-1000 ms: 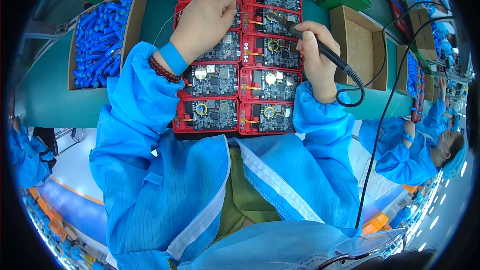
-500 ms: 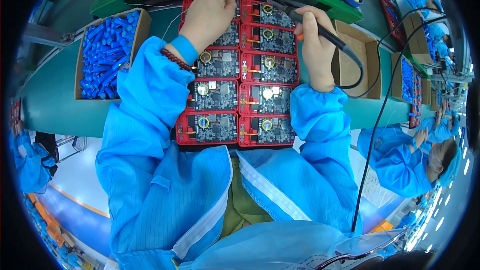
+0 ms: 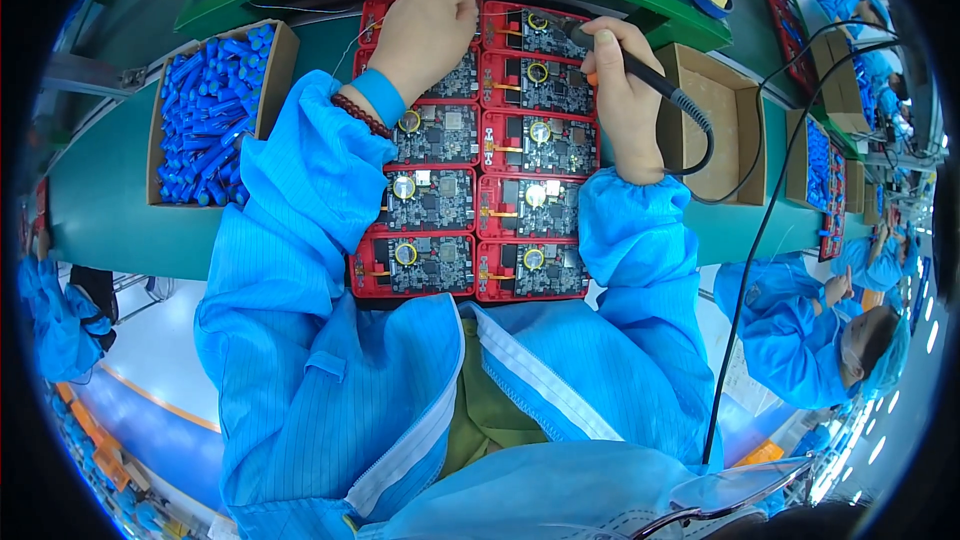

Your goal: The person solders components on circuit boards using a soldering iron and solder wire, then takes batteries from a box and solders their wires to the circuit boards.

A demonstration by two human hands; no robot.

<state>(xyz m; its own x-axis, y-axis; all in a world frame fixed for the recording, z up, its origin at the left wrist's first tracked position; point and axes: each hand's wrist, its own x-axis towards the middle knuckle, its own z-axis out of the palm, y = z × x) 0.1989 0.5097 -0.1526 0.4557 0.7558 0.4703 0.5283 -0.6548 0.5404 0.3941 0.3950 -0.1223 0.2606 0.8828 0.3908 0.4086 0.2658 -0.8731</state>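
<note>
**Soldering iron (image 3: 650,76) at the upper right board (image 3: 552,39)**

The right hand (image 3: 624,90) was wrapped closed around the handle of the soldering iron, thumb on top. The iron's tip reached in beside a yellow-rimmed disc (image 3: 537,20) on that board — whether it touched could not be told. The left hand (image 3: 430,30) was over the upper left of the rows, fingers curled nearly closed on a thin wire (image 3: 359,37), which showed on both sides of the hand and ran toward the tip; the fingertips were hidden.

The boards sat in red cases (image 3: 364,268), set close together in two columns of five on a green bench (image 3: 110,160). To the left stood a cardboard box (image 3: 278,75) full of blue cylinders (image 3: 205,120); a second box (image 3: 722,125) stood just beyond the right hand. A blue band (image 3: 380,97) circled the left wrist.
</note>
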